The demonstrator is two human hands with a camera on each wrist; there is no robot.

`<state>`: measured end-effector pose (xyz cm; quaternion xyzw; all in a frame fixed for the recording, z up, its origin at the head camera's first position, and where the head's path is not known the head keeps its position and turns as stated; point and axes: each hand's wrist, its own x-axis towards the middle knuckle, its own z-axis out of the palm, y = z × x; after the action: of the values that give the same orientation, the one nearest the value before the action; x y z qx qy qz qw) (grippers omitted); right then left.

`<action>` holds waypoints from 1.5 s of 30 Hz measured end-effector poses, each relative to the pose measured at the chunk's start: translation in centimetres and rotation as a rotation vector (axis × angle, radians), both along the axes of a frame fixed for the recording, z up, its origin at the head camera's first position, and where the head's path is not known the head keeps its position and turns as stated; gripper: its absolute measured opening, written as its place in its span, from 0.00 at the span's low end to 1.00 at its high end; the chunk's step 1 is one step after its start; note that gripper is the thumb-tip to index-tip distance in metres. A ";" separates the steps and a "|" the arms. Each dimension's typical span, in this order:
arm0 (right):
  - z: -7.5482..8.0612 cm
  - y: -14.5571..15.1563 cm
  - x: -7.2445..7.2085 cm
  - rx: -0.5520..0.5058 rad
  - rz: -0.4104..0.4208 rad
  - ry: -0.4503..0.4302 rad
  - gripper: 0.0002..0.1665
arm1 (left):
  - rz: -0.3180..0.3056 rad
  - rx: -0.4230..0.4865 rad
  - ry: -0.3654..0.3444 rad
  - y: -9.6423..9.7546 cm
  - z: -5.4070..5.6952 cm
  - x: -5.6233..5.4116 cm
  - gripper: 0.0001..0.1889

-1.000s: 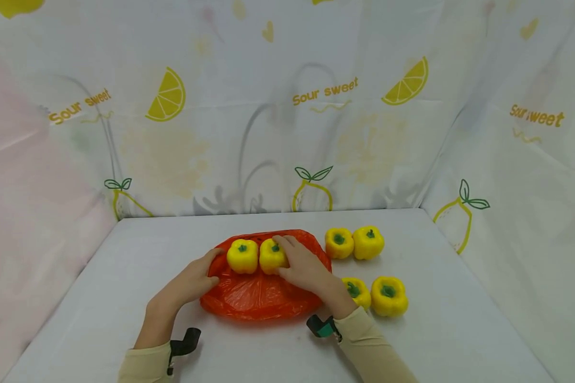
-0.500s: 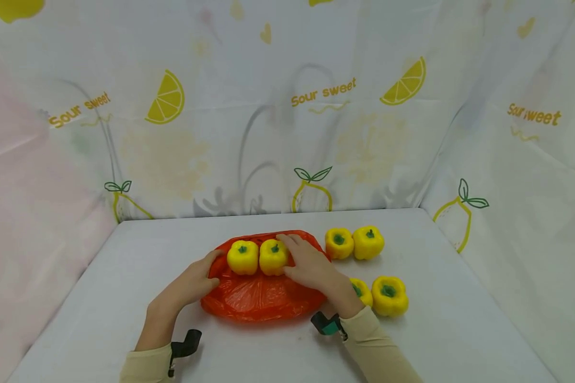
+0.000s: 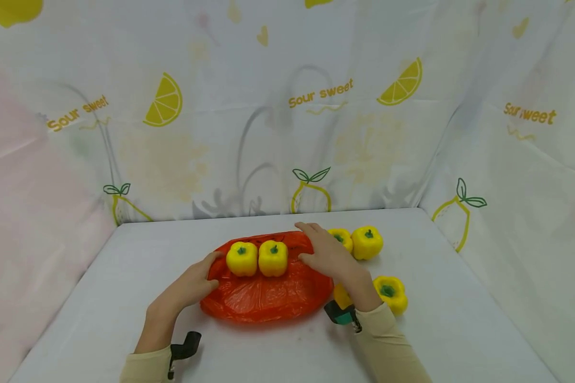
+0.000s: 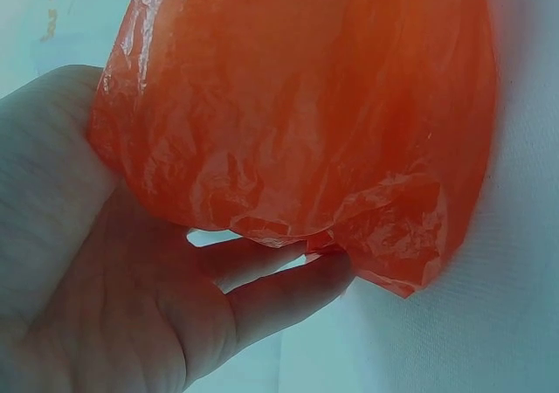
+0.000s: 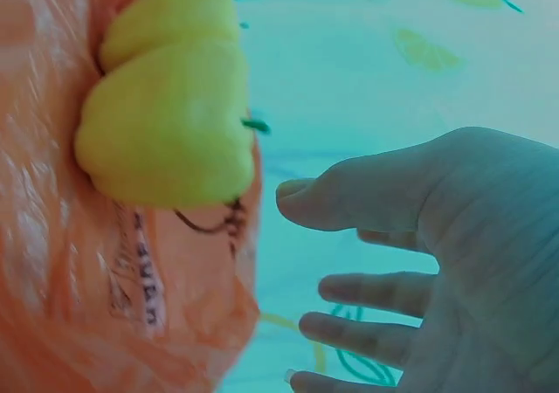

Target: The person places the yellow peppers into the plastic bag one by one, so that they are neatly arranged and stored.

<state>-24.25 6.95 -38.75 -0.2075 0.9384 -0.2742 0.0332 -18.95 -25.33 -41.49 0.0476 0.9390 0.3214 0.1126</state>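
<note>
Side by side on the red plastic bag (image 3: 263, 298) sit two yellow bell peppers, the left one (image 3: 241, 259) next to the right one (image 3: 273, 259), stems up. My left hand (image 3: 191, 284) rests at the bag's left edge, thumb and fingers spread. In the left wrist view, fingertips (image 4: 327, 279) of that hand touch the bag's crumpled rim. My right hand (image 3: 333, 258) hovers over the bag's right side, apart from the peppers. Its fingers are spread and hold nothing, as the right wrist view shows, with the thumb (image 5: 306, 203) toward the near pepper (image 5: 170, 131).
Right of the bag stand more yellow bell peppers: a back pair, one partly behind my right hand (image 3: 343, 239) and one in full view (image 3: 367, 243), and a front pair, one (image 3: 391, 294) beside another (image 3: 341, 297) mostly hidden by my wrist. A lemon-print cloth (image 3: 220, 133) hangs behind the white table (image 3: 249, 351).
My right hand has let go of the right-hand pepper on the bag and moved away to the right. Both peppers stay in place, and my left hand has hardly moved.
</note>
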 end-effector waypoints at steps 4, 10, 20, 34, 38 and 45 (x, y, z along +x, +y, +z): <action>0.2 1.4 -0.5 -0.016 -0.026 0.017 0.43 | 0.000 -0.003 -0.001 0.0 -0.1 0.0 0.35; 0.4 2.8 -1.1 -0.014 -0.068 0.044 0.43 | 0.005 -0.006 -0.005 0.1 -0.2 -0.1 0.35; -0.1 4.0 -1.7 0.059 -0.146 0.035 0.41 | 0.010 -0.003 -0.004 0.2 -0.4 0.0 0.35; -0.7 4.4 -1.0 0.135 -0.100 -0.018 0.35 | 0.006 -0.020 -0.004 0.3 -0.1 0.3 0.36; -0.6 4.3 -0.9 0.135 -0.086 0.012 0.35 | 0.010 -0.032 -0.003 0.1 -0.1 0.4 0.36; -0.5 4.3 -1.0 0.194 -0.090 0.072 0.35 | 0.006 -0.019 0.002 0.2 0.1 0.2 0.36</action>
<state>-25.29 11.30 -39.24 -0.1704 0.9696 -0.1756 0.0072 -18.74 -25.11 -41.41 0.0439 0.9423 0.3126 0.1114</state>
